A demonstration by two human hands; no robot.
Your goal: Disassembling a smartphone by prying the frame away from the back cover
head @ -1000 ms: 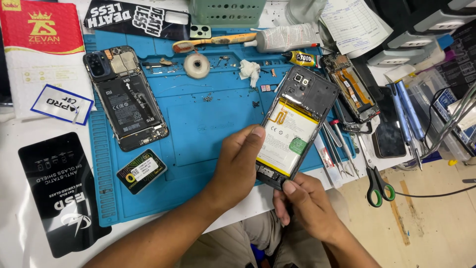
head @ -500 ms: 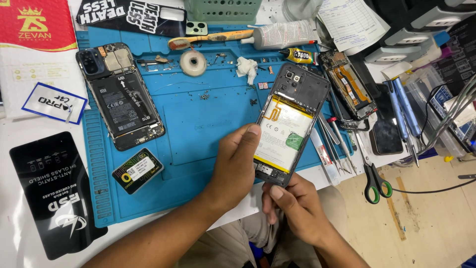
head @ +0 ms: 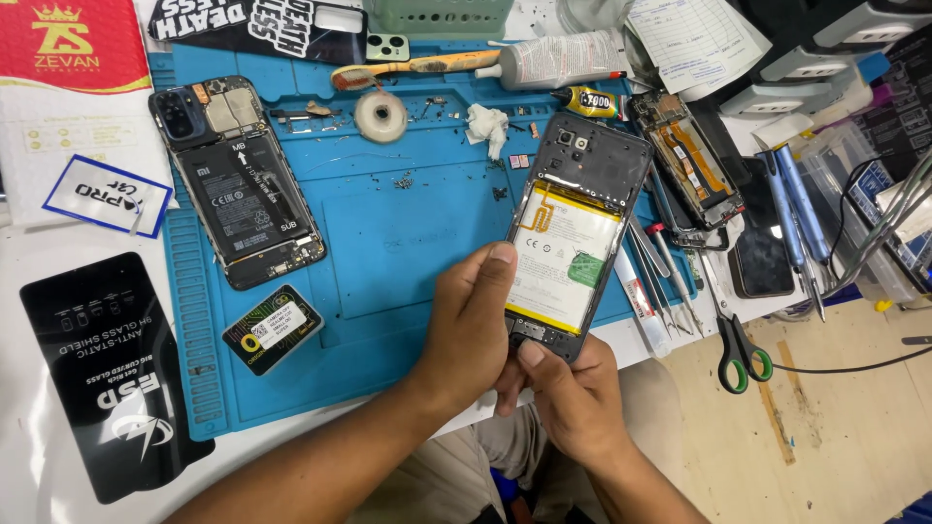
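Opened phone [head: 573, 238], back cover off, held tilted above the blue mat's [head: 408, 243] right edge. White battery [head: 561, 254] with a green tab fills the middle of the black frame; camera module at the top end. Left hand [head: 471, 330] grips the phone's left side, thumb laid on the battery edge. Right hand [head: 573, 403] is closed under the bottom end, thumb pressing the small board there. Judgement: support the frame along both sides, keep pressure off the soft battery, work the bottom end with light, even force; bare metal parts look thin and easily bent. A second opened phone [head: 238, 180] lies flat at the mat's left, dark battery exposed. Tweezers [head: 670, 277] and green-handled scissors [head: 738, 340] lie just right of the held phone. The mat is matte, rubbery, speckled with screws.
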